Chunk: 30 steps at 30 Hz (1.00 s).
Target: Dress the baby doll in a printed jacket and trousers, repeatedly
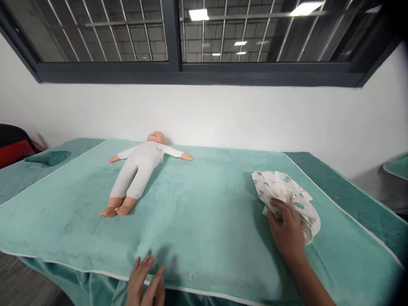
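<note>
My right hand (286, 231) grips a bunched white cloth (288, 189) printed with small teal and red figures, its fingers curled into the near side. The cloth's folds hide whether it is a garment or a plain wrap. Near the front edge of the bed, my left hand (145, 282) has its fingers apart and holds nothing. A baby doll (140, 163) in a white bodysuit lies on its back at the left, arms spread and bare feet toward me. It is well apart from both hands.
The green velvety cover (204, 225) with white piping spreads over the bed. A round hole (47, 158) is in its far left part. A black and red bag (14, 146) sits at the left edge. Behind stand a white wall (204, 114) and a barred window (174, 72).
</note>
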Tool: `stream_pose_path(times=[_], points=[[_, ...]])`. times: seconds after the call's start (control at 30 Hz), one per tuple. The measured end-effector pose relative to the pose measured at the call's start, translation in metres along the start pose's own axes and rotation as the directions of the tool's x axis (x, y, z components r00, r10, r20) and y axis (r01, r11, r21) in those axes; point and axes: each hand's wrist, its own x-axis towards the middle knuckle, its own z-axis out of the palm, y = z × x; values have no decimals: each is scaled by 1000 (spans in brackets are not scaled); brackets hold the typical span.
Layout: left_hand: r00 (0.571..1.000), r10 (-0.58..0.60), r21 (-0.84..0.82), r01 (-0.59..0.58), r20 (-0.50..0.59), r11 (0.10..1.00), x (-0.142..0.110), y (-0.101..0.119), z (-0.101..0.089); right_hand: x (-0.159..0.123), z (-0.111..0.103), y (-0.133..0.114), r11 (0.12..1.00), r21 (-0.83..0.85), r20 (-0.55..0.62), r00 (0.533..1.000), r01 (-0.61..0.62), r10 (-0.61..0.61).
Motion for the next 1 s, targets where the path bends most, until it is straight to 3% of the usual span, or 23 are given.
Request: stream_pose_path(times=[0.2,0.33,0.83,0.93,1.0], points=[[980,27,-24,-22,198,999,53,27,48,-8,0,0,1000,-6,63,998,11,-11],[990,46,25,-50,135,998,49,26,63,-6,-2,-2,1000,3,80,997,12,-12],[997,11,23,-13,75,1000,43,28,68,-6,-3,-4,1000,4,100,995,28,-28],[998,10,17,-11,62,1000,44,28,68,-5,-3,-3,1000,-22,-8,1000,16,-16],[998,15,21,-17,59,1000,45,28,68,-3,-4,-3,996,-50,-130,990,-67,60]])
